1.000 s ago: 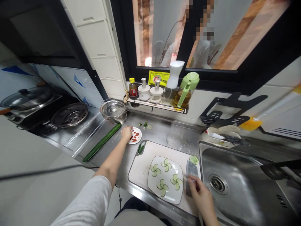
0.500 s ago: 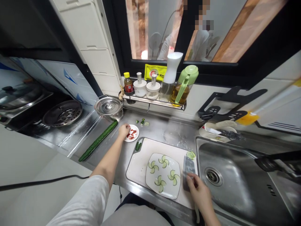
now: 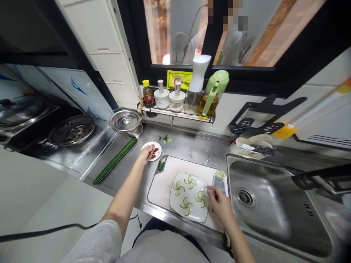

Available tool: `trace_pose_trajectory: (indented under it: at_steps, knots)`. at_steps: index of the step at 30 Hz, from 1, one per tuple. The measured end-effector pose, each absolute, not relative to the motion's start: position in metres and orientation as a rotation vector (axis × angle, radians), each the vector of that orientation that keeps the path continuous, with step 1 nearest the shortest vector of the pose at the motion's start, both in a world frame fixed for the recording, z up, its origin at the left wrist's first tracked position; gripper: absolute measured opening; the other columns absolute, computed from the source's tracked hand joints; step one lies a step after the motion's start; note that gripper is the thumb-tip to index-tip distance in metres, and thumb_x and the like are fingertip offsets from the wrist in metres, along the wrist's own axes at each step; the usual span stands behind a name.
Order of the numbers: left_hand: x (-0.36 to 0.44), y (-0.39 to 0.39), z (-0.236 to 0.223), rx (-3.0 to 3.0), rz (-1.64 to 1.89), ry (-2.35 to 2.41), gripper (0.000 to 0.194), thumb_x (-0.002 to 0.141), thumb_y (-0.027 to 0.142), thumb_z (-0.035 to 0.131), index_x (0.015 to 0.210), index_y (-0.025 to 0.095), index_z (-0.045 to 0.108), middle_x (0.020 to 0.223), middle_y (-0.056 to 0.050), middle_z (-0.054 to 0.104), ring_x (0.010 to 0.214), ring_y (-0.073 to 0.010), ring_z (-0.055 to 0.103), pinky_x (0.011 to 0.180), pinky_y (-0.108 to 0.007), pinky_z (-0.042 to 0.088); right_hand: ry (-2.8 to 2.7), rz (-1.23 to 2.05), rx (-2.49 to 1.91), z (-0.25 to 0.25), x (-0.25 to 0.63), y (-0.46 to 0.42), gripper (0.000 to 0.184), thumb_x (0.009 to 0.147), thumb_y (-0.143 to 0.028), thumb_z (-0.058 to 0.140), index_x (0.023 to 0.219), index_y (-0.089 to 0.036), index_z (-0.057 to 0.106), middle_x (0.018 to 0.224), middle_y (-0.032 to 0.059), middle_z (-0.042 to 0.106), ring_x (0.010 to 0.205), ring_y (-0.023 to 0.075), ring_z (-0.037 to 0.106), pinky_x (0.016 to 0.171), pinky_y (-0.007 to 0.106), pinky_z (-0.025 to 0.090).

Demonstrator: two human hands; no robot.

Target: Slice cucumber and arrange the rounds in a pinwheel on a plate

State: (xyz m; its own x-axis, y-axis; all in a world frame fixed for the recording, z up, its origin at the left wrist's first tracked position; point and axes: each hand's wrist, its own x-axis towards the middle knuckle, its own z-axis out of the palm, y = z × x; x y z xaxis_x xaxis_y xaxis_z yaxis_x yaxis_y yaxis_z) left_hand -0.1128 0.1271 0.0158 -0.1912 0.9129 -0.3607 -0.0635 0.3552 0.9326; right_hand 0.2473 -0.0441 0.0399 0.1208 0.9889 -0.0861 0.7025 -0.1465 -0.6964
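Observation:
My left hand reaches over a small white plate of chopped red pieces. Its fingers are pinched together at the red pieces, and what they hold is too small to make out. My right hand hovers at the right edge of a square white plate, thumb and fingertips together; anything between them is hidden. Cucumber slices lie on that plate in several pinwheel shapes. Under it is a cutting board, with a cleaver partly hidden by my right hand and more cucumber slices.
A whole cucumber lies left on the steel counter, near a lidded pot. Cucumber scraps sit behind the board. The sink is to the right. A shelf of condiments hangs under the window.
My right hand has moved left and away from me, from over the cleaver to the square plate's edge. My left hand has stayed at the small plate, its fingers a little further over it.

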Motion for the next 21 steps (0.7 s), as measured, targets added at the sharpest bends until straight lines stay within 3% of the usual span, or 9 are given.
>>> trace_pose_trajectory:
  at_steps: [7, 15, 21]
  knots:
    - [-0.063, 0.1, 0.037, 0.844, 1.0, 1.264, 0.041, 0.064, 0.048, 0.073, 0.088, 0.016, 0.063, 0.077, -0.001, 0.06, 0.051, -0.0035, 0.04, 0.042, -0.016, 0.019, -1.748, 0.744, -1.695, 0.08, 0.205, -0.005, 0.031, 0.084, -0.044, 0.047, 0.088, -0.019, 0.065, 0.06, -0.0006, 0.058, 0.056, 0.015, 0.053, 0.057, 0.025, 0.038]
    - [0.001, 0.071, 0.061, 1.129, 0.791, 1.183, 0.038, 0.069, 0.048, 0.069, 0.09, 0.017, 0.067, 0.077, -0.002, 0.065, 0.063, -0.0088, 0.049, 0.053, -0.019, 0.033, -1.822, 0.702, -1.519, 0.1, 0.183, 0.029, 0.018, 0.087, -0.03, 0.049, 0.088, -0.02, 0.064, 0.082, 0.0026, 0.063, 0.078, 0.0153, 0.056, 0.071, 0.024, 0.041]
    - [0.019, 0.063, 0.068, 1.253, 0.796, 1.095, 0.036, 0.068, 0.047, 0.07, 0.082, 0.015, 0.066, 0.086, -0.004, 0.068, 0.077, -0.0138, 0.056, 0.073, -0.025, 0.043, -1.892, 0.636, -1.565, 0.094, 0.19, 0.027, 0.018, 0.089, -0.028, 0.048, 0.095, -0.021, 0.064, 0.093, 0.0044, 0.061, 0.087, 0.0165, 0.054, 0.075, 0.026, 0.041]
